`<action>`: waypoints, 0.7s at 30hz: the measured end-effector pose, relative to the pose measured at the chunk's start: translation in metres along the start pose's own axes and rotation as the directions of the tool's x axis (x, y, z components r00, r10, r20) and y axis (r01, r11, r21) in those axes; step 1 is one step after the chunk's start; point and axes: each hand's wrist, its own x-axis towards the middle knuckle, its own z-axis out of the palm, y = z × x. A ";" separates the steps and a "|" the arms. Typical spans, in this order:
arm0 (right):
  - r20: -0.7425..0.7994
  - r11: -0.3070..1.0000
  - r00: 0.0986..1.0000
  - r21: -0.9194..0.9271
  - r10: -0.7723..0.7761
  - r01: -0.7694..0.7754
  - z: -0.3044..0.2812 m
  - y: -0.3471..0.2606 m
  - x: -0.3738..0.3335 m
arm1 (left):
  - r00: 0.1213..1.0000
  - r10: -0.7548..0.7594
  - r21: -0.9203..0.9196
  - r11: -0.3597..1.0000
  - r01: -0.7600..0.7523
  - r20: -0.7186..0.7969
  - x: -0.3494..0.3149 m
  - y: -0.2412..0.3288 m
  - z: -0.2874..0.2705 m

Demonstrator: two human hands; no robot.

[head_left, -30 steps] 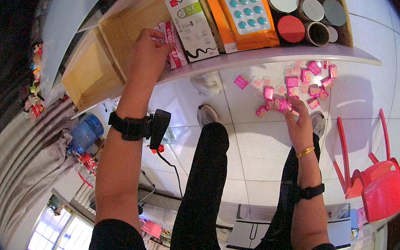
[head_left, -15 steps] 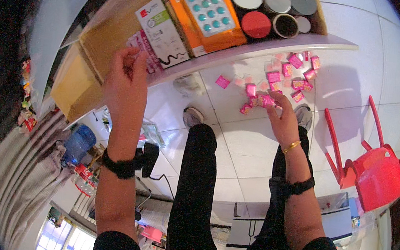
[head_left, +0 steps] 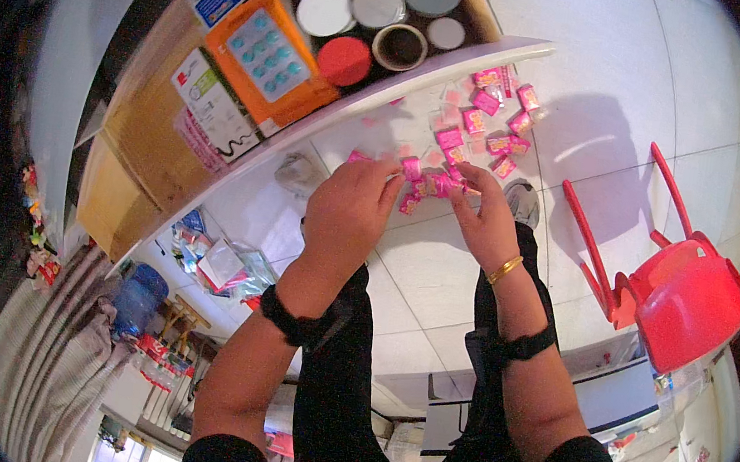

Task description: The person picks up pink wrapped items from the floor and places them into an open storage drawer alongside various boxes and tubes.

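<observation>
My right hand (head_left: pixel 488 217) is closed round a short bunch of small pink packets (head_left: pixel 437 185), held between thumb and fingers over the floor. Just left of it, my left hand (head_left: pixel 347 212) has its fingers curled, thumb tip and fingertips close together beside the bunch. What they hold, if anything, is hidden. Many more pink packets (head_left: pixel 475 123) lie loose on the white tiled floor beyond my hands. At the upper left, an open drawer (head_left: pixel 140 127) holds a white box (head_left: pixel 211 103) and a pink package (head_left: pixel 201 139) beside it.
Also in the drawer are an orange blister card (head_left: pixel 301 100) and several round-lidded containers (head_left: pixel 379 6). A red plastic chair (head_left: pixel 686 299) lies tipped at the right. Clear plastic bags (head_left: pixel 234 266) sit on the floor at the left, near a blue water bottle (head_left: pixel 141 296).
My left hand has left the drawer and moved right, down beside my right hand. The right hand still grips its pink packets. The view has shifted, so the drawer appears further left.
</observation>
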 end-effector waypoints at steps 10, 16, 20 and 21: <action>-0.069 0.988 0.997 0.152 0.045 -0.034 -0.149 0.059 0.035 | 0.970 0.051 0.086 0.994 -0.073 0.237 0.146 0.103 0.199; -0.086 0.980 0.994 0.193 0.062 -0.044 -0.239 0.101 0.063 | 0.976 0.158 0.191 0.964 -0.185 0.150 0.232 0.141 0.317; -0.116 0.975 0.989 0.211 0.092 -0.066 -0.288 0.138 0.081 | 0.975 0.143 0.339 0.920 -0.195 0.172 0.289 0.157 0.390; -0.108 0.965 0.988 0.249 0.106 -0.077 -0.298 0.143 0.086 | 0.973 0.135 0.369 0.908 -0.197 0.188 0.302 0.155 0.404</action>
